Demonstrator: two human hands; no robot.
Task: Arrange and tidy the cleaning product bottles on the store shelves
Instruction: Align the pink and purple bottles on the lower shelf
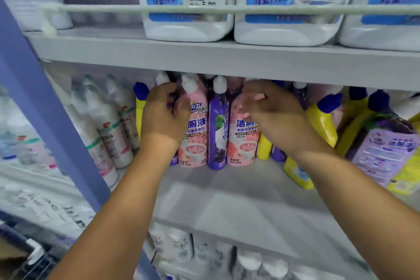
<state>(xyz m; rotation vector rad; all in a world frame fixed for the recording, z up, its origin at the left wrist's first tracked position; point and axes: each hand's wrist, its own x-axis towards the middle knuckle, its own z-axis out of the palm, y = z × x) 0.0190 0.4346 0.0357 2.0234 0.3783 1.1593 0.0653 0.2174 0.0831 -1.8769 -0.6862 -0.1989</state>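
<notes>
On the middle shelf (238,191) stand two pink toilet-cleaner bottles with a purple bottle (217,129) between them. My left hand (162,113) wraps the left side of the left pink bottle (196,129), fingers curled on it. My right hand (270,111) rests on the upper right of the right pink bottle (242,136), fingers bent over its shoulder. Yellow bottles with blue caps (322,120) lean behind my right wrist. More purple bottles hide behind my hands.
Large white jugs (188,27) with blue labels sit on the upper shelf behind a rail (159,8). White bottles (106,125) lean at left beside a blue upright (45,116). A purple-labelled pack (384,154) leans at right. Bottles fill the lower shelf (181,248).
</notes>
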